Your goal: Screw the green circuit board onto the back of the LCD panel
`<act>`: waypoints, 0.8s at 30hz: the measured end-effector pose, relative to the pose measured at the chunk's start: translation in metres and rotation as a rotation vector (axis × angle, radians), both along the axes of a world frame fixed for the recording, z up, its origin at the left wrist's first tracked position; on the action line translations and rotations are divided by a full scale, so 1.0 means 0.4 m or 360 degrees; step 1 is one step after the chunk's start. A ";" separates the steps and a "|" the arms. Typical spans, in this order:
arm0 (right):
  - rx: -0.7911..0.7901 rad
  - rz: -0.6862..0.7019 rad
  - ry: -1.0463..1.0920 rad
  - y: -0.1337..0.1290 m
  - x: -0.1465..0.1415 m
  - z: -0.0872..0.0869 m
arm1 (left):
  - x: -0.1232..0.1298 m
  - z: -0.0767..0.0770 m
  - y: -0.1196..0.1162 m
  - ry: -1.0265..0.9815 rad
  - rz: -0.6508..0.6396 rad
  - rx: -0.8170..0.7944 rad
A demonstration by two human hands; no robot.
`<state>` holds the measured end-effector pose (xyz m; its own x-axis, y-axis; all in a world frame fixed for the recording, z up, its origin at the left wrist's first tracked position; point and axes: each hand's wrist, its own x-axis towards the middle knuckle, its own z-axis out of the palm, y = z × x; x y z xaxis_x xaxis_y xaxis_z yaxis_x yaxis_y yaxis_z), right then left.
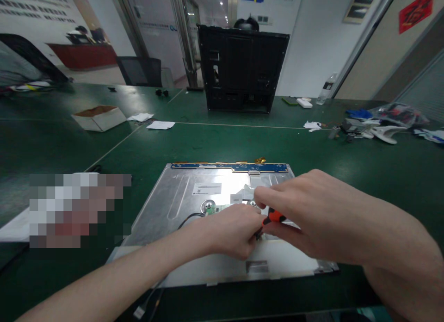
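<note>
A flat display panel [159,199] lies back side up on the green table, silver metal with a blue circuit strip [229,167] along its far edge. My right hand [312,211] is closed round the red-and-black handle of what looks like a screwdriver [276,215], tilted down towards the panel. Beside its lower end, my left hand [232,229] has its fingers curled over the panel; what they pinch is hidden. Near my left fingers sit a round metal piece [208,206] and a dark cable [189,217]. The tool's tip cannot be made out.
A black monitor housing [243,67] stands upright across the table. An open box [99,118] and paper sheets [160,125] lie to the left. Plastic bags and scraps [378,125] are at right, near a bottle [326,88]. A blurred patch [76,211] covers something at left.
</note>
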<state>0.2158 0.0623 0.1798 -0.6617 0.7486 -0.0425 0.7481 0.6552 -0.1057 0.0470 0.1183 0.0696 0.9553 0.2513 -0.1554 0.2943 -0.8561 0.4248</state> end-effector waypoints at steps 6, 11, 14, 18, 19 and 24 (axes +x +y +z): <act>-0.0041 0.0072 0.0057 -0.007 0.006 0.004 | -0.001 0.003 0.001 0.0020 0.0024 -0.0017; -0.0004 0.0050 0.0065 -0.001 0.005 -0.001 | -0.001 0.003 0.000 -0.0003 0.0006 -0.0007; 0.0028 -0.0003 0.0008 0.002 0.001 -0.002 | 0.000 0.000 0.000 -0.0009 -0.0019 0.0003; 0.0017 0.0004 0.0005 0.001 0.001 0.000 | 0.000 -0.001 0.000 -0.0007 -0.0005 0.0004; 0.0001 0.0017 0.0019 0.000 0.002 0.000 | 0.000 0.000 0.000 -0.0005 0.0004 0.0001; -0.0052 0.0076 0.0065 -0.005 0.006 0.001 | 0.000 0.007 0.000 0.0013 0.0042 -0.0013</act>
<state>0.2182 0.0605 0.1804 -0.6983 0.7147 -0.0386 0.7106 0.6858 -0.1573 0.0472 0.1185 0.0724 0.9471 0.2751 -0.1651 0.3202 -0.8446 0.4291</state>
